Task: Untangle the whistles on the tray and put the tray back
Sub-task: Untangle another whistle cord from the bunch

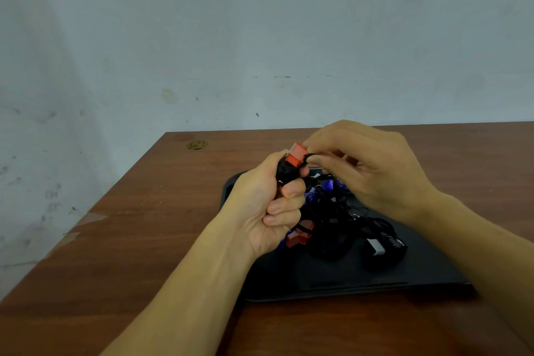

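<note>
1. Gripping a black cord bundle [284, 173] topped by a red whistle [295, 154], the left hand [268, 208] has its fingers curled tight round it, raised above the tray [346, 280].
2. The right hand [372, 170] pinches the cord beside that whistle.
3. More whistles [332, 228] lie tangled on the tray, which rests on the tabletop [144, 225].

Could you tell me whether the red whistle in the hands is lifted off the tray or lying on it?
Lifted: the left hand grips the red whistle above the tray, the right hand pinching its cord.
</note>
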